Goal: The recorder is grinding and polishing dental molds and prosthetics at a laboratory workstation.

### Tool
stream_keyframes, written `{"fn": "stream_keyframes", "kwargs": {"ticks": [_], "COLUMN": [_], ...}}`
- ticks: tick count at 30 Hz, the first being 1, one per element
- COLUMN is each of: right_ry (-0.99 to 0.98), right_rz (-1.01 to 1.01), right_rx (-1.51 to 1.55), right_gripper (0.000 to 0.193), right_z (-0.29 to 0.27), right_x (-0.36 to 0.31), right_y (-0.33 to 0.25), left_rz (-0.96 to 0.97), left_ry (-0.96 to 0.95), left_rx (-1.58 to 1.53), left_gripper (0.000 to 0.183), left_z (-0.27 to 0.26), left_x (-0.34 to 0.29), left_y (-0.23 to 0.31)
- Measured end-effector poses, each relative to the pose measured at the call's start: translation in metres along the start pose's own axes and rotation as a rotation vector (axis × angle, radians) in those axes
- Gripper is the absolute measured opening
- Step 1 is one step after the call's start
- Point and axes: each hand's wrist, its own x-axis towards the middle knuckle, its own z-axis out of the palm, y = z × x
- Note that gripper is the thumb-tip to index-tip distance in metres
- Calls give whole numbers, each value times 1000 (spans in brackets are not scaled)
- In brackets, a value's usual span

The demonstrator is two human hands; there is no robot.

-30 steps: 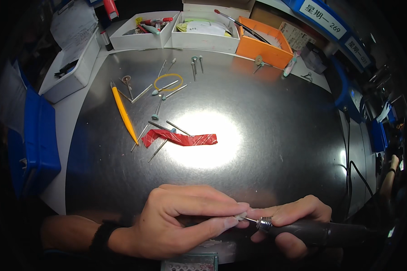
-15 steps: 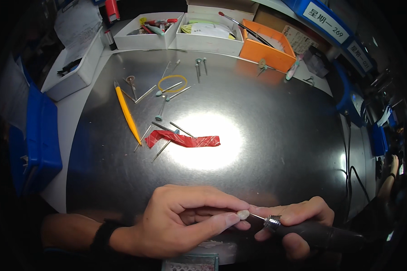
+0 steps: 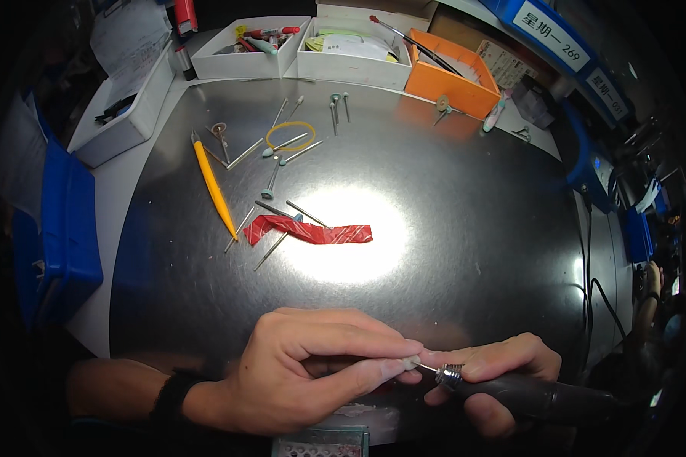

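Observation:
Between the thumb and fingers of my left hand (image 3: 305, 369) is a small whitish tooth-shaped piece, perhaps a dental crown (image 3: 412, 362). My right hand (image 3: 511, 362) is wrapped round a dark rotary handpiece (image 3: 537, 396) with a ridged metal collar. The handpiece's thin metal bit (image 3: 426, 367) points left and meets the crown; its very tip is hidden at the piece. Both hands are close together over the near part of the dark work surface (image 3: 472, 266).
A red strip (image 3: 312, 231), a yellow pen-like tool (image 3: 215, 186), a rubber band (image 3: 290, 136) and several rotary burs lie on the surface. White boxes (image 3: 354, 72) and an orange tray (image 3: 453, 80) line the back. Blue bins stand left; a black cable (image 3: 587, 266) runs down the right.
My fingers have closed further over the crown, so less of it shows. The handpiece has shifted slightly left. The things on the surface stay put.

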Motion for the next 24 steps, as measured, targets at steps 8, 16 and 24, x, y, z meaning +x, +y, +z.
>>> {"fn": "stream_keyframes", "kwargs": {"ticks": [8, 16, 24], "right_ry": [-62, -139, -34], "right_rz": [-72, -75, -79], "right_rx": [43, 95, 136], "right_gripper": [21, 21, 20], "right_z": [-6, -17, -4], "right_x": [3, 5, 0], "right_y": [3, 5, 2], "left_rz": [-21, -27, -57], "left_ry": [47, 53, 71], "left_rx": [39, 67, -7], "left_gripper": [19, 20, 20], "left_z": [4, 6, 6], "left_x": [2, 4, 4], "left_y": [6, 10, 11]}}
